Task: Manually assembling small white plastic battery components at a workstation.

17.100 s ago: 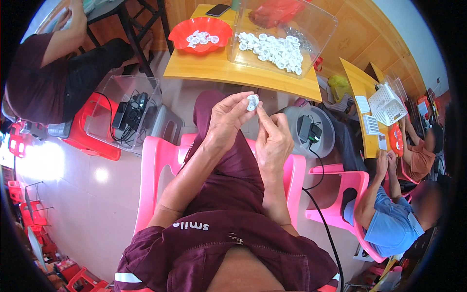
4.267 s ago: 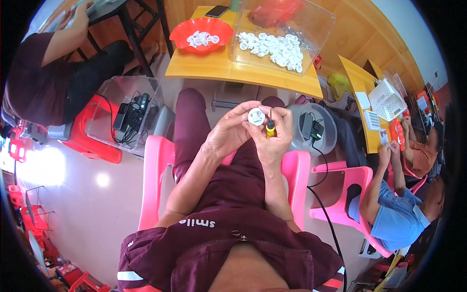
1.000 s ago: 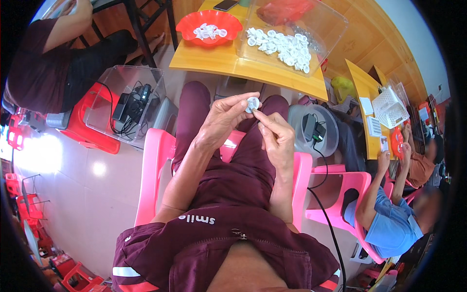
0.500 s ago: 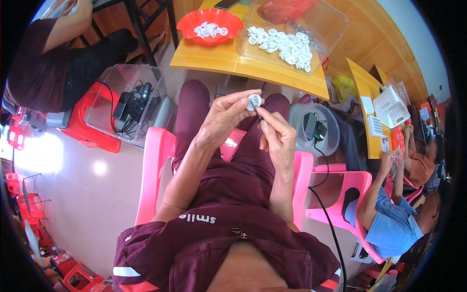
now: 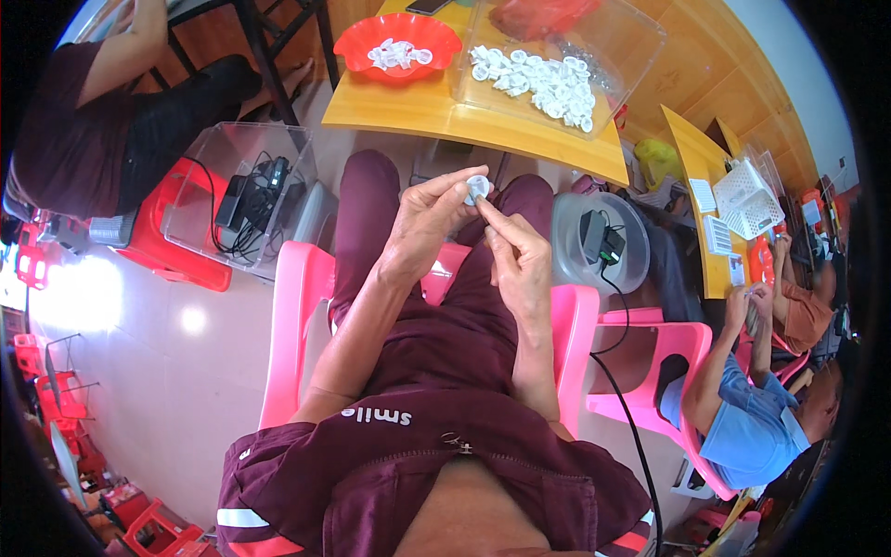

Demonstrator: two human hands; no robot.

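Observation:
My left hand [image 5: 422, 220] pinches a small round white plastic part [image 5: 477, 187] between thumb and fingertips, above my knees. My right hand [image 5: 521, 265] meets it from the right, its index fingertip at the part's lower edge. The other fingers of that hand are curled in under the thumb, and whatever they hold is hidden. Beyond my hands, a clear plastic bin [image 5: 608, 121] on the wooden table holds a heap of similar white parts [image 5: 548, 82]. To its left, a red scalloped bowl [image 5: 357, 53] contains several small white and clear pieces [image 5: 399, 56].
The wooden table's edge [image 5: 464, 121] curves just past my knees. A clear box of black cables [image 5: 251, 200] stands at left, a round tub [image 5: 622, 265] with a black device at right. Pink chair arms [image 5: 295, 325] flank me. People sit nearby on both sides.
The white part has tilted and shifted slightly left in my left hand. My right hand has moved a little left, its index finger now straighter against the part; the dark tip seen before is hidden.

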